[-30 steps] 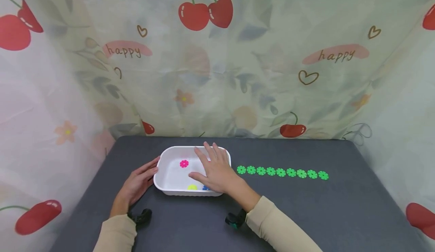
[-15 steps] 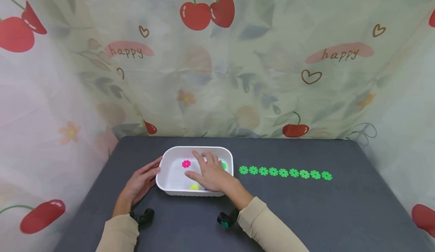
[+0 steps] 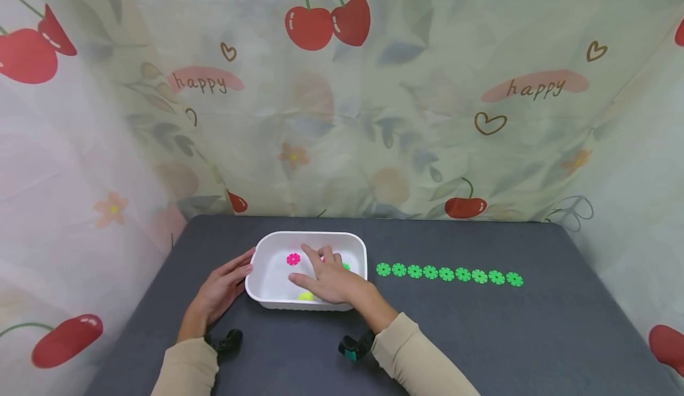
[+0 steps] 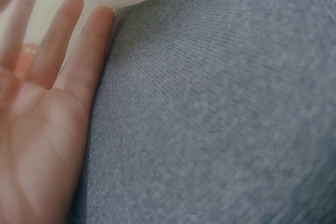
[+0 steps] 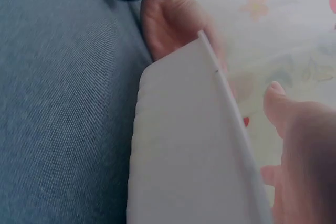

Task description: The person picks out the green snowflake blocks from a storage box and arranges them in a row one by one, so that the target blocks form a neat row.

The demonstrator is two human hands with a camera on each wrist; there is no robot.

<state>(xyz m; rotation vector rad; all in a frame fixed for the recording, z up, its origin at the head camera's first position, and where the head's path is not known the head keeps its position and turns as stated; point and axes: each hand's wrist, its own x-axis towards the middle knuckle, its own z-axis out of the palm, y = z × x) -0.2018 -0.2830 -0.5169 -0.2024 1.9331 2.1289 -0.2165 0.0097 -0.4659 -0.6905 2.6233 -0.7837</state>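
A white plastic tray (image 3: 274,280) stands on the table, its side wall (image 5: 178,145) filling much of the right wrist view. My left hand (image 3: 220,289) lies along the tray's left end with straight fingers; in the left wrist view those fingertips (image 4: 100,19) meet the tray. Over the tray's right half is my right hand (image 3: 333,282), thumb and index finger stretched out, the other fingers bent down towards the inside. A pink flower-shaped disc (image 3: 293,259) and a yellow disc (image 3: 306,296) lie in the tray. Beside the right fingers shows part of a green disc (image 3: 346,266); the palm hides what is beneath.
To the right of the tray, several green flower-shaped discs (image 3: 446,274) form a line on the dark grey table (image 3: 454,336). A printed curtain (image 3: 363,135) hangs behind the table and along both sides.
My right hand has moved slightly left and lowered into the tray, its middle, ring and little fingers bending more. The left hand keeps its place on the tray, and the green line stays unchanged.
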